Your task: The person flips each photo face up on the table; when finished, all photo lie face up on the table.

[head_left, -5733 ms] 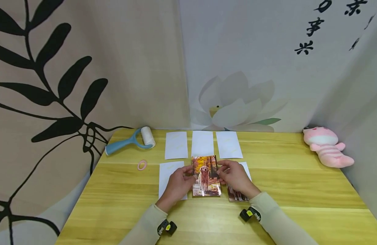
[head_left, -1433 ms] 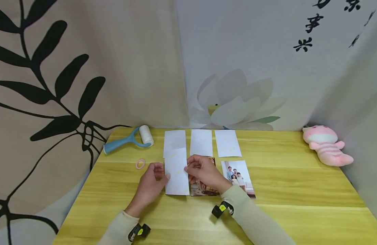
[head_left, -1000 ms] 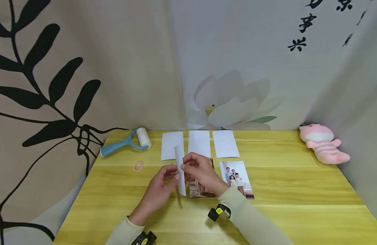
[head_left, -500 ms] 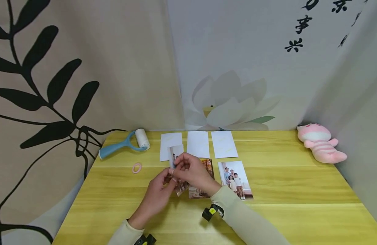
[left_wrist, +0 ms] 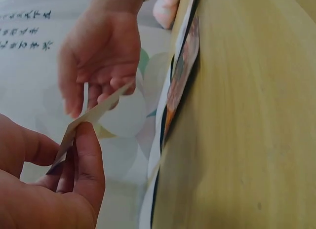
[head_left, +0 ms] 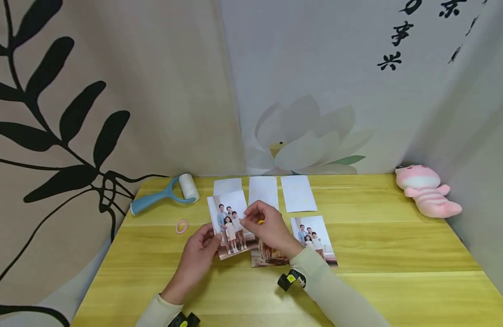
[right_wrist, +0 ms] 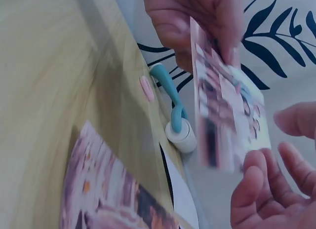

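Note:
My left hand (head_left: 194, 259) pinches a family photo card (head_left: 231, 225) by its left edge, thumb on the front. The card is tilted above the table, picture side toward me; the left wrist view catches the card (left_wrist: 94, 110) almost edge-on. At its right edge is my right hand (head_left: 272, 229), thumb apart from the card and fingertips beside the edge in the right wrist view. Below that hand lies a photo card of a dog in autumn leaves (head_left: 268, 259), partly covered. A matching family photo card (head_left: 313, 236) lies face up to the right.
Three white-backed cards (head_left: 298, 194) lie in a row at the back, the left one partly hidden by the held card. At the left are a blue-handled lint roller (head_left: 165, 195) and a pink ring (head_left: 182, 226). A pink plush toy (head_left: 429, 190) sits far right.
The held card has turned from its white back to its family picture. My right hand has loosened from it. The dog card, held earlier, now lies on the table, and the right family card is uncovered.

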Demonstrator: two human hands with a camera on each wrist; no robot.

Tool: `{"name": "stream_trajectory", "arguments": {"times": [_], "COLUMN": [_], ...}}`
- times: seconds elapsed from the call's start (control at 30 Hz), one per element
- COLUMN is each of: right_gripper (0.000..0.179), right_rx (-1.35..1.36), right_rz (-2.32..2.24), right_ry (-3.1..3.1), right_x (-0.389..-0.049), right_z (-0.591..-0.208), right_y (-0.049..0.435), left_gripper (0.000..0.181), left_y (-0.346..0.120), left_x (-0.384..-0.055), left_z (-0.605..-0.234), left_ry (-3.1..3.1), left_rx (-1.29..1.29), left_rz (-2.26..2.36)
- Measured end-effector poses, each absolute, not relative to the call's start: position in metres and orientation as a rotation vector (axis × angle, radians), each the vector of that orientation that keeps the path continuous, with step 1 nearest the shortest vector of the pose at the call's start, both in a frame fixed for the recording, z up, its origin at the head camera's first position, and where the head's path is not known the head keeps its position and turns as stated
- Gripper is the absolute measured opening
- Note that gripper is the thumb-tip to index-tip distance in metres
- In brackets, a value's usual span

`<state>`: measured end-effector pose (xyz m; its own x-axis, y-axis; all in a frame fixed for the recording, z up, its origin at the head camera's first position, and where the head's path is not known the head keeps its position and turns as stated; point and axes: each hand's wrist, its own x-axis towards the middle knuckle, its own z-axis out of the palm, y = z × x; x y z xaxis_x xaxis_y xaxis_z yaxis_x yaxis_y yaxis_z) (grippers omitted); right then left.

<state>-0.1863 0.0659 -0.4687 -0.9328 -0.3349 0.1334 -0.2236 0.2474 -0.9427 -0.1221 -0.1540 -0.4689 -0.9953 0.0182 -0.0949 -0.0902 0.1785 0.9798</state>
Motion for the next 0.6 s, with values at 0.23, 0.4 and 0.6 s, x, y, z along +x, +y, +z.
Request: {"name": "stream_trajectory", "arguments": {"times": [0.23, 0.4, 0.6], "right_gripper": [0.023, 0.028, 0.031], "right_rx": [-0.444, -0.460, -0.449], "right_rz": [-1.802, -1.791, -1.784], "right_ry": [2.398, 2.360, 2.269], "right_x": [-0.190, -0.189, -0.186], "right_z": [-0.478, -0.484, -0.491], "right_y": [0.070, 0.067, 0.060], "left_gripper": [0.034, 0.037, 0.048], "left_y": [-0.164, -0.173, -0.187], "left_x": [-0.123, -0.123, -0.126], "left_z": [-0.476, -0.481, -0.489], "left_ry": [2.308, 2.286, 2.323], "left_rx": [-0.152, -0.163, -0.193], "left_rz": [1.970, 1.973, 1.900]}}
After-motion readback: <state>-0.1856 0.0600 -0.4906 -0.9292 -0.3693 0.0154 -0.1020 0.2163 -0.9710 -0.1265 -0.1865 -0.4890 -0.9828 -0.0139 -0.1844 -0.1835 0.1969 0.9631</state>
